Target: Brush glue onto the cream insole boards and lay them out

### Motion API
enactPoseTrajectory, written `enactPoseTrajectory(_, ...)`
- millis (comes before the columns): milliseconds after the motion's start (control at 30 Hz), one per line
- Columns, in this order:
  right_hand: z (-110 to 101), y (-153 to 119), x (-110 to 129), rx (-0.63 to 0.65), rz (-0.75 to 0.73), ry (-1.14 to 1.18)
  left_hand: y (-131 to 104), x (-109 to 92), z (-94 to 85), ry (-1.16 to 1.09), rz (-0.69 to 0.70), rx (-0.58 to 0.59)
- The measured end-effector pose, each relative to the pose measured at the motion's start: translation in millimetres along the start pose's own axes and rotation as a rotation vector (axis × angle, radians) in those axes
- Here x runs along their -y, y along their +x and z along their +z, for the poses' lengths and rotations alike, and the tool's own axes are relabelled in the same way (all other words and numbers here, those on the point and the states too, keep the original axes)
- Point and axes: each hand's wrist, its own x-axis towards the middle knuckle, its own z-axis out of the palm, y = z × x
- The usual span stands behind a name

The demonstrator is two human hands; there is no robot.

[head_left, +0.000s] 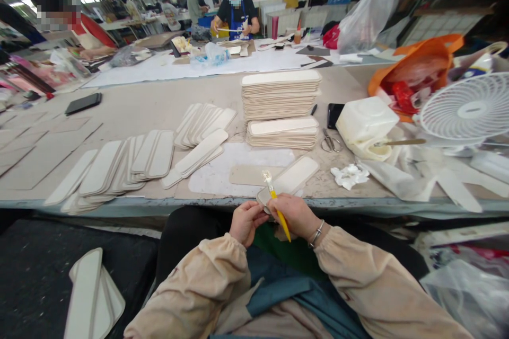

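At the table's front edge, my right hand (293, 214) is closed round a yellow-handled brush (282, 222), whose bristle end carries whitish material and points away from me. My left hand (247, 221) is beside it, fingers pinched at the near end of a cream, round-cornered strip (296, 176). Part of that end is hidden by my fingers. Under the strip's far left side lies a beige flat piece (246, 175) on a white sheet (207, 169). Behind stand two neat stacks of cream strips (280, 98).
Fanned cream strips (105, 169) spread over the left. Scissors (331, 141), crumpled white tissue (350, 175), a white plastic container (368, 119), an orange bag (417, 69) and a white fan (471, 108) are on the right. A person (235, 10) works across the table.
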Motion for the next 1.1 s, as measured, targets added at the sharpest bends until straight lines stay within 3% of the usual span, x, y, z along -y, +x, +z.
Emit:
enactPoseTrajectory(500,-1.9,1.3,-2.5,-0.014,-0.11,-0.082,3.2,3.4,1.5,0.077,0.021,-0.036)
enactPoseTrajectory(833,-8.0,4.9,0.9,0.017,-0.054,0.067,5.1,5.2,-2.0,0.033,0.021,-0.016)
enactPoseTrajectory(1100,-4.8,1.5,1.0,0.057,0.011,-0.062,3.5,2.4,-0.6,0.028,0.011,0.009)
